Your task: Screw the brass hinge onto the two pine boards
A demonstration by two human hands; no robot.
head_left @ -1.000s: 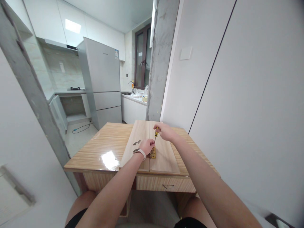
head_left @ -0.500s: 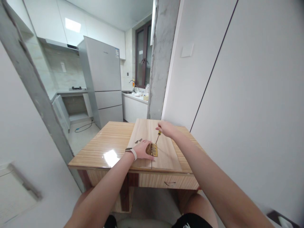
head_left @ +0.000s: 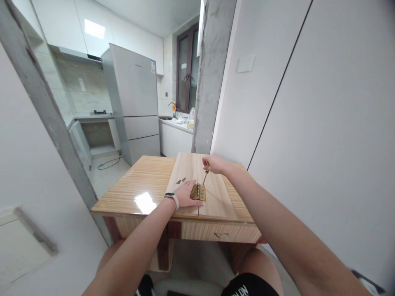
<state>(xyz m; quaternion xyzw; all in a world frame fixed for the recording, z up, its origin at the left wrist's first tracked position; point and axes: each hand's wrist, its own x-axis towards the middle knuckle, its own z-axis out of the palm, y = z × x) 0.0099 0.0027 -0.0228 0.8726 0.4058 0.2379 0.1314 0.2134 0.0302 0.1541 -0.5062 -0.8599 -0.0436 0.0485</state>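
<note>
A brass hinge lies opened flat across the seam between two pale wooden boards. My left hand rests on the left board, its thumb along the hinge's near edge and its fingers at the far edge, holding the hinge down between them. Part of the left leaf is covered by that hand. Above the right leaf, my right hand is closed around a screwdriver with a yellow and black handle. The shaft slants down, and its tip meets the hinge's far right corner. Any screw under the tip is too small to make out.
Small dark metal pieces lie on the left board beyond my left hand. The boards sit on a glossy wood-grain desk with a drawer in front. A white wall stands close on the right; a fridge is behind.
The view has shifted slightly. My right hand has turned a little on the screwdriver, whose tip stays at the hinge's corner. My left hand keeps its place around the hinge.
</note>
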